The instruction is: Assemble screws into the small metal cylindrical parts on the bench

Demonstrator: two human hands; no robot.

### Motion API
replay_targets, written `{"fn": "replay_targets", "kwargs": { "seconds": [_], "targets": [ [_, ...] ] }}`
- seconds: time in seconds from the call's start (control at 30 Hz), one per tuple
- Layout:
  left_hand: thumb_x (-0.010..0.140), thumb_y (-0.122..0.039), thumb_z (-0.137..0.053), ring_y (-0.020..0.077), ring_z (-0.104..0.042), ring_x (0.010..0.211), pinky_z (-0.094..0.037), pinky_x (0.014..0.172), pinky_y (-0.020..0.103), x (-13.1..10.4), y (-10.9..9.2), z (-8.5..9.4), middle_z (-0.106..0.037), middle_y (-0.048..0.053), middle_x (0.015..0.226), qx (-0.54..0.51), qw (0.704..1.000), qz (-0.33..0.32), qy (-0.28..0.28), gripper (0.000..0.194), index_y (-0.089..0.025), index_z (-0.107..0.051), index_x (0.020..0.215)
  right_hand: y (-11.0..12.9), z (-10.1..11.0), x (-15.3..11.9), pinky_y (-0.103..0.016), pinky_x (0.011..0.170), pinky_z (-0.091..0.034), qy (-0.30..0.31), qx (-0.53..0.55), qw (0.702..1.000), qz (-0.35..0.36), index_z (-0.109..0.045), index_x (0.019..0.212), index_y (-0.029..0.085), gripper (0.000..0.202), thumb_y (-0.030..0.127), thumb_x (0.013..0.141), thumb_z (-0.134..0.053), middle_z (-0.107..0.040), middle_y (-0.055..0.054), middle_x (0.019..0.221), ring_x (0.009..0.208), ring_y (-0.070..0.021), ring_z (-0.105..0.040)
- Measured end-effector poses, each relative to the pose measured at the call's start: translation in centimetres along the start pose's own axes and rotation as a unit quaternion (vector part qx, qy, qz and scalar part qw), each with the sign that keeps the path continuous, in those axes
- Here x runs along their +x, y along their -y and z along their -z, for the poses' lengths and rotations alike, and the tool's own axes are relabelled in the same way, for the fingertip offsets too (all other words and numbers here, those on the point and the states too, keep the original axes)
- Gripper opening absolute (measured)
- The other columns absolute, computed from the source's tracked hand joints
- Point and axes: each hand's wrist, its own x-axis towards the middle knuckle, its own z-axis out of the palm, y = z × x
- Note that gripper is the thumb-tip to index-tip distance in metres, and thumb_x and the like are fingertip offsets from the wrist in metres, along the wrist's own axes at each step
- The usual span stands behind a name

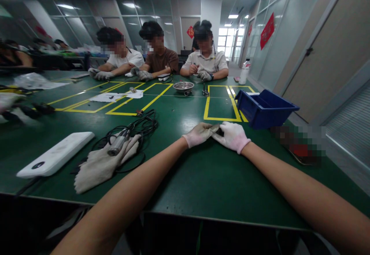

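Observation:
My left hand (199, 134), in a pale work glove, reaches over the green table with its fingers pinched together. Opposite it, my right hand (233, 135) wears a similar white glove, and the fingertips of both meet. Between them is a small dark piece (220, 131), mostly covered by the fingers, so its kind cannot be made out. Beyond the hands, a yellow tape rectangle (222, 118) marks the tabletop. A blue plastic bin (268, 112) stands just right of my right hand.
At left lie a white power bank (58, 153), a cloth glove (96, 168), a metal cylinder (118, 144) and coiled black cable (147, 122). Farther back are a metal bowl (184, 87), small metal parts (205, 92) and a bottle (245, 72). Several people sit across the table (179, 185).

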Motion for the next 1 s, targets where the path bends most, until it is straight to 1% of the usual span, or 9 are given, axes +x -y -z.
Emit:
{"fn": "replay_targets", "kwargs": {
  "seconds": [0.07, 0.13, 0.23, 0.3, 0.33, 0.43, 0.63, 0.8, 1.0],
  "targets": [
    [0.091, -0.051, -0.033, 0.019, -0.06, 0.085, -0.048, 0.074, 0.028, 0.0, 0.1, 0.5, -0.068, 0.008, 0.091, 0.048, 0.998, -0.006, -0.05, 0.053, -0.01, -0.066, 0.1, 0.0, 0.0, -0.1, -0.027, 0.056, -0.033, 0.001, -0.005, 1.0, -0.011, -0.065, 0.074, 0.017, 0.058, 0.063, 0.086, -0.031, -0.063, -0.008, 0.078, 0.068, -0.0187, -0.059],
    [0.092, -0.05, -0.032, 0.0203, -0.061, 0.089, -0.048, 0.078, 0.03, -0.2, 0.6, 1.2, -0.067, 0.009, 0.096, 0.147, 0.983, -0.008, -0.108, 0.052, -0.012, -0.067, 0.099, 0.1, 0.2, -0.2, -0.027, 0.054, -0.03, 0.002, -0.013, 1.0, -0.007, -0.064, 0.068, 0.016, 0.061, 0.062, 0.087, -0.028, -0.063, -0.008, 0.074, 0.066, -0.0184, -0.059],
    [0.087, -0.05, -0.042, 0.0241, -0.059, 0.097, -0.045, 0.084, 0.035, -0.6, 1.7, 2.4, -0.063, 0.011, 0.11, 0.346, 0.923, 0.001, -0.166, 0.044, -0.017, -0.068, 0.095, 0.4, 0.4, -0.3, -0.027, 0.053, -0.028, 0.001, -0.023, 1.0, 0.011, -0.064, 0.064, 0.015, 0.063, 0.059, 0.089, -0.025, -0.063, -0.009, 0.07, 0.063, -0.0177, -0.059],
    [0.085, -0.051, -0.045, 0.0259, -0.058, 0.098, -0.045, 0.083, 0.037, -0.8, 2.4, 2.9, -0.059, 0.012, 0.117, 0.429, 0.885, 0.023, -0.182, 0.041, -0.019, -0.069, 0.096, 0.5, 0.6, -0.4, -0.027, 0.053, -0.027, -0.003, -0.022, 0.999, 0.024, -0.064, 0.064, 0.015, 0.062, 0.056, 0.09, -0.025, -0.063, -0.009, 0.07, 0.062, -0.0172, -0.058],
    [0.084, -0.051, -0.045, 0.0261, -0.058, 0.097, -0.045, 0.082, 0.037, -0.8, 2.7, 3.0, -0.058, 0.012, 0.117, 0.451, 0.873, 0.035, -0.185, 0.041, -0.019, -0.068, 0.097, 0.6, 0.7, -0.4, -0.028, 0.054, -0.027, -0.005, -0.021, 0.999, 0.03, -0.064, 0.064, 0.015, 0.062, 0.055, 0.09, -0.025, -0.064, -0.009, 0.07, 0.062, -0.0169, -0.058],
    [0.084, -0.051, -0.046, 0.0255, -0.058, 0.093, -0.045, 0.078, 0.035, -0.7, 3.1, 2.9, -0.059, 0.012, 0.111, 0.48, 0.857, 0.045, -0.183, 0.041, -0.018, -0.067, 0.097, 0.7, 0.8, -0.5, -0.028, 0.054, -0.026, -0.008, -0.018, 0.999, 0.044, -0.063, 0.062, 0.015, 0.061, 0.053, 0.091, -0.026, -0.064, -0.009, 0.07, 0.061, -0.0167, -0.057],
    [0.085, -0.05, -0.043, 0.0247, -0.058, 0.087, -0.044, 0.074, 0.033, -0.6, 3.1, 2.7, -0.063, 0.011, 0.092, 0.492, 0.852, 0.038, -0.173, 0.042, -0.018, -0.067, 0.095, 0.7, 0.8, -0.6, -0.028, 0.055, -0.027, 0.003, -0.022, 0.998, 0.055, -0.064, 0.062, 0.014, 0.059, 0.049, 0.092, -0.026, -0.064, -0.009, 0.069, 0.061, -0.0168, -0.057],
    [0.085, -0.05, -0.043, 0.0229, -0.057, 0.085, -0.043, 0.072, 0.031, -0.6, 3.0, 2.8, -0.064, 0.01, 0.09, 0.507, 0.845, 0.033, -0.169, 0.042, -0.017, -0.066, 0.095, 0.7, 0.8, -0.7, -0.028, 0.054, -0.024, -0.011, -0.01, 0.998, 0.058, -0.064, 0.063, 0.014, 0.06, 0.055, 0.089, -0.028, -0.064, -0.008, 0.069, 0.06, -0.0156, -0.057],
    [0.087, -0.051, -0.037, 0.0243, -0.056, 0.091, -0.042, 0.075, 0.033, -0.7, 2.3, 2.7, -0.063, 0.01, 0.095, 0.519, 0.839, 0.082, -0.139, 0.044, -0.018, -0.065, 0.098, 0.7, 0.8, -0.6, -0.028, 0.054, -0.022, -0.002, -0.019, 0.998, 0.063, -0.063, 0.062, 0.014, 0.063, 0.054, 0.091, -0.023, -0.065, -0.009, 0.069, 0.06, -0.0155, -0.056]
  ]
}}
